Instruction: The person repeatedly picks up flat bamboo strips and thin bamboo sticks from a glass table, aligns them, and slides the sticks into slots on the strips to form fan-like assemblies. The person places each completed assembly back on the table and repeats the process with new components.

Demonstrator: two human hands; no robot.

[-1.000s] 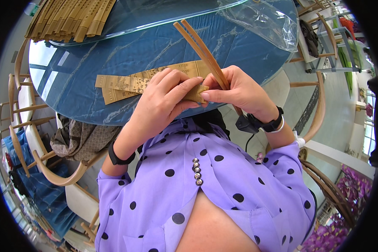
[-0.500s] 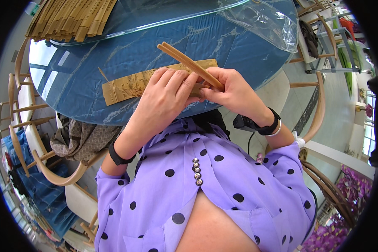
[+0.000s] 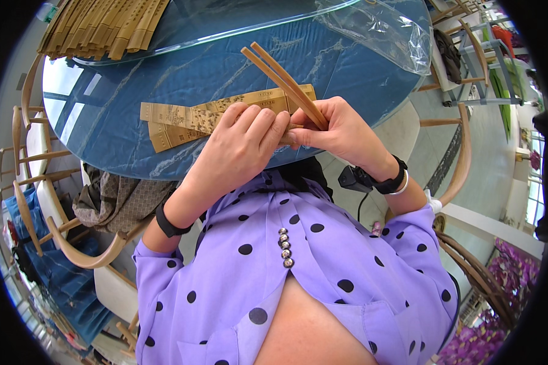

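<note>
A pair of wooden chopsticks (image 3: 284, 84) slants up and left from my right hand (image 3: 332, 126), whose thumb and fingers are closed round the lower ends. Their far ends stand slightly apart. My left hand (image 3: 240, 135) is closed on a brown paper chopstick sleeve (image 3: 175, 114) that sticks out flat to the left of the knuckles. The sleeve's other end, near my right fingertips, is mostly hidden by my fingers. Under both hands, a second paper sleeve (image 3: 164, 140) lies across the table's near edge.
The blue marbled table (image 3: 225, 67) carries a pile of similar paper sleeves (image 3: 103, 30) at the far left. Clear plastic wrapping (image 3: 383, 36) lies at the far right, by a raised glass edge. A wooden chair (image 3: 103, 258) with a patterned cloth (image 3: 125, 198) stands at the left.
The chopsticks have swung a little upright and to the right, and their far ends have spread apart. The sleeve in my left hand now shows its flat side above the lying one.
</note>
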